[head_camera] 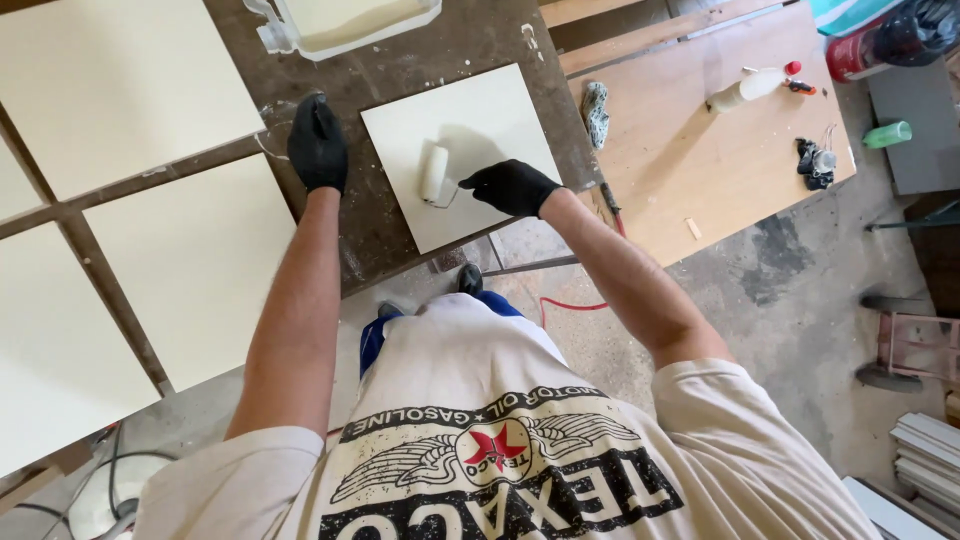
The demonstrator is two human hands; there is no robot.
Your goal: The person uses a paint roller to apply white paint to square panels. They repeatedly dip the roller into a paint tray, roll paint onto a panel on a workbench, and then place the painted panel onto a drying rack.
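Note:
A square cream panel (pixel 480 120) lies on the dark, paint-stained workbench (pixel 400 60) in front of me. My right hand (pixel 510 186), in a black glove, grips the handle of a small white paint roller (pixel 435 174) whose sleeve rests on the panel's middle. My left hand (pixel 317 145), also gloved in black, presses flat on the bare bench just left of the panel, holding nothing.
A paint tray (pixel 350 22) with cream paint sits at the bench's far edge. Several cream panels (pixel 190 250) lie on a rack to the left. A wooden board (pixel 700 150) on the right carries a rag, a bottle and small items. Concrete floor below.

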